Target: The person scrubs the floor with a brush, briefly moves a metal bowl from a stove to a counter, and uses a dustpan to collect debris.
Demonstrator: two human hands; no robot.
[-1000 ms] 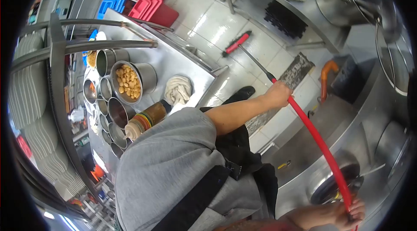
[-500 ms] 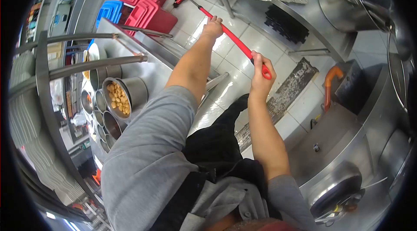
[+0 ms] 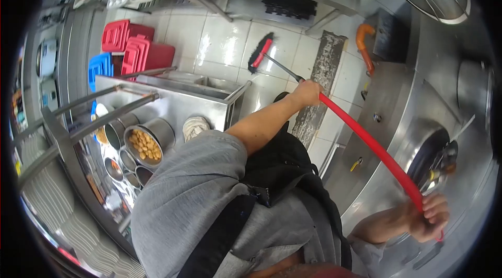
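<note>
A long red-handled broom (image 3: 371, 142) slants across the view, its black-bristled head (image 3: 260, 53) resting on the white tiles. My left hand (image 3: 307, 93) is wrapped round the pole near the grey section, over the rusty floor strip (image 3: 324, 69). My right hand (image 3: 429, 219) grips the red handle near its end at lower right, above the metal counter. Both hands are closed round the same pole.
Red bins (image 3: 149, 54) and a blue bin (image 3: 99, 70) stand at upper left. A steel table (image 3: 193, 104) holds a pot of round yellowish food (image 3: 145, 145) and a crumpled cloth (image 3: 195, 127). An orange pipe (image 3: 363, 48) and a wok (image 3: 429, 147) are right.
The broom head has come closer across the floor and the handle's end has swung to lower right. My right hand moved down and right with it; my left hand also shifted right and down.
</note>
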